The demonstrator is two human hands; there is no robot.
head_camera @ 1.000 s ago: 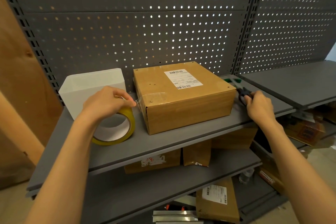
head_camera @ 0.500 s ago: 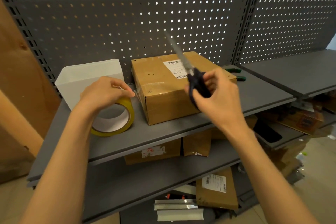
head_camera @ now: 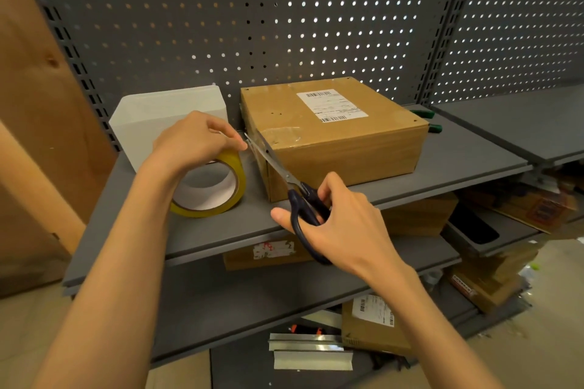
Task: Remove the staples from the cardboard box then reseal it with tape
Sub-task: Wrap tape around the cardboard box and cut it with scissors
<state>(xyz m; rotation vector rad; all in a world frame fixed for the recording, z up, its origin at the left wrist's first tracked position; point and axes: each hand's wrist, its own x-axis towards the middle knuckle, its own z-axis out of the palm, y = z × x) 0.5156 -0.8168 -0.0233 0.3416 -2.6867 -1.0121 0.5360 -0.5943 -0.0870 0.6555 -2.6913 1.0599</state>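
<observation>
A closed cardboard box (head_camera: 341,148) with a white label lies on the grey shelf (head_camera: 458,164). Clear tape runs from its left top corner to a yellowish tape roll (head_camera: 210,189) standing left of it. My left hand (head_camera: 196,142) grips the top of the roll. My right hand (head_camera: 335,221) holds dark-handled scissors (head_camera: 284,177), fingers through the loops. The blades are parted, and their tips are at the stretched tape between roll and box.
A white plastic bin (head_camera: 167,114) stands behind the roll against the pegboard. A green-handled tool (head_camera: 426,118) lies behind the box's right corner. Lower shelves hold more cardboard boxes (head_camera: 369,325) and metal strips (head_camera: 311,354).
My right hand picked the scissors up from the shelf right of the box, swung them across in front of it, and brought the blades to the tape strip. My left hand stayed on the roll.
</observation>
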